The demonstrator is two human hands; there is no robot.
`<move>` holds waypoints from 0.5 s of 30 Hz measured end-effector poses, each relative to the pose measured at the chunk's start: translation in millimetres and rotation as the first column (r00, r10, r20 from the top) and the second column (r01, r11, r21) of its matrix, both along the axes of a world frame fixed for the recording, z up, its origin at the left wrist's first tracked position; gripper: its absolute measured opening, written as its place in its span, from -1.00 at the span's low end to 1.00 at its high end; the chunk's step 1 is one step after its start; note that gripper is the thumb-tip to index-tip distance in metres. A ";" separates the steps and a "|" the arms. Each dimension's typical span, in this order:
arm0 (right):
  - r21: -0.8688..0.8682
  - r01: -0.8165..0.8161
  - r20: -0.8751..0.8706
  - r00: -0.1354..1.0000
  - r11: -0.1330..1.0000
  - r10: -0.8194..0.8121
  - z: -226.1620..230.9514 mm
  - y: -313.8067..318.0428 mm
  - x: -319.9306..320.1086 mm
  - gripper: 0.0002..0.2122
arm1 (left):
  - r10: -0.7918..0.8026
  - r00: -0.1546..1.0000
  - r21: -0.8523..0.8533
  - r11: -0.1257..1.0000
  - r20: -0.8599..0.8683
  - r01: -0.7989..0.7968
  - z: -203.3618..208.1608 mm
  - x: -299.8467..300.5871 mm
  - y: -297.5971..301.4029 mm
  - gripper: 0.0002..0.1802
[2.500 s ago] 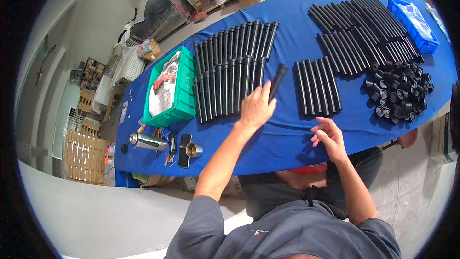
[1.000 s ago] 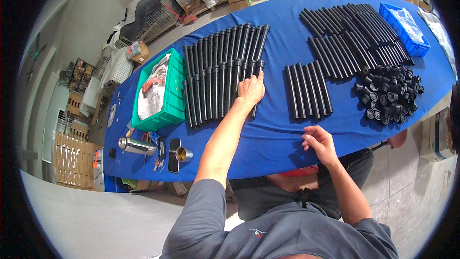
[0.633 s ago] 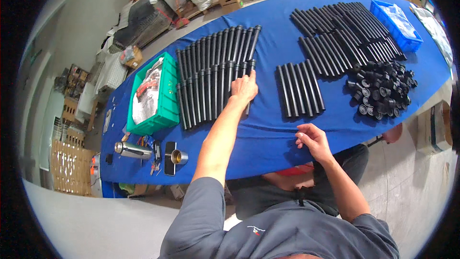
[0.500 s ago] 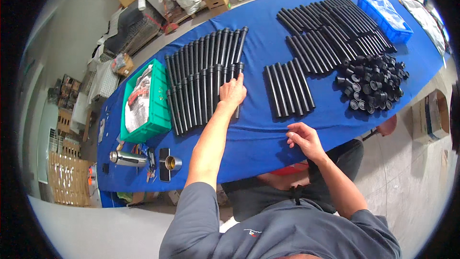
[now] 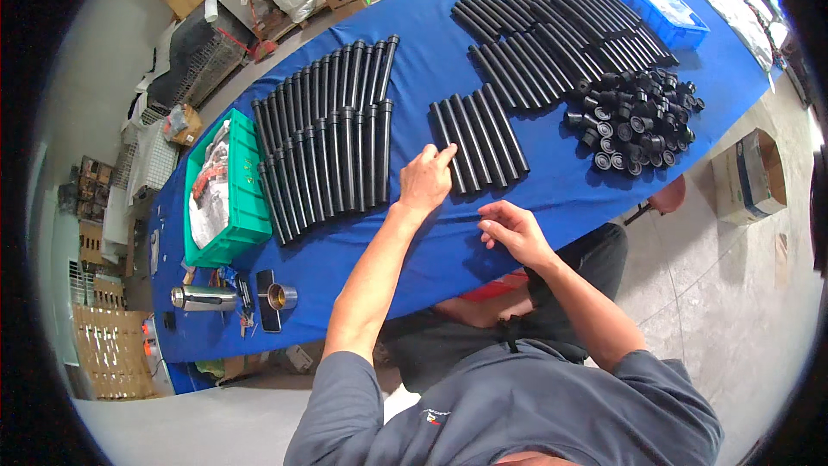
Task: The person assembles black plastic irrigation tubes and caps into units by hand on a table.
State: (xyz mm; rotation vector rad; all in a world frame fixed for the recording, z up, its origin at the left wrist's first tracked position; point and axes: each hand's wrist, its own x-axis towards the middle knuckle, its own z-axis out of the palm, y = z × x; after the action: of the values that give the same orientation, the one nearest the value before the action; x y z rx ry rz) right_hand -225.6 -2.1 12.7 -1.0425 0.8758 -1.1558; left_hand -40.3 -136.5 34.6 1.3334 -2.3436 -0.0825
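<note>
My left hand [image 5: 427, 181] is over the blue cloth, its fingers stretched toward the near end of a small group of plain black tubes [image 5: 479, 140]. Its fingertips are beside the leftmost tube; whether they touch it I cannot tell. Nothing shows in that hand. My right hand [image 5: 514, 231] hovers near the table's front edge with loosely bent fingers apart and nothing in them. To the left lie two overlapping rows of black tubes with caps [image 5: 332, 155] on their far ends. A heap of loose black caps [image 5: 634, 125] lies at the right.
More plain black tubes [image 5: 552, 34] lie at the back right, beside a blue crate [image 5: 690, 37]. A green crate [image 5: 250, 226] holding plastic bags stands left. Near the front left edge are a steel flask [image 5: 205, 298], a phone [image 5: 269, 315] and a metal cup [image 5: 282, 296].
My left hand has moved away from the capped tubes, rightward to the small group of plain tubes. My right hand stays near the table's front edge. The whole view has shifted.
</note>
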 end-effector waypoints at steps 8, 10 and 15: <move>0.029 0.083 -0.125 0.989 0.996 -0.078 -0.4 2.3 -1.5 -0.84 | 0.368 0.922 0.261 0.908 -0.121 -0.328 -11.0 9.7 0.1 -0.38; -0.263 0.224 -0.385 0.867 0.939 -0.315 3.9 -4.9 -16.5 -0.89 | 0.415 0.892 0.300 0.887 -0.180 -0.352 -12.2 7.8 5.4 -0.34; -0.810 -0.167 -0.578 0.062 0.563 -0.813 51.4 -85.6 -96.7 -0.83 | 0.407 0.876 0.115 0.913 -0.257 -0.391 -29.3 14.6 3.1 -0.33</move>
State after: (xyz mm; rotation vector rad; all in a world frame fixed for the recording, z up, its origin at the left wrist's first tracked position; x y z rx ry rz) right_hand -322.2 -87.7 64.0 -2.6106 1.9556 -1.1796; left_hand -25.7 -133.4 5.3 1.6898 -1.8101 -0.1984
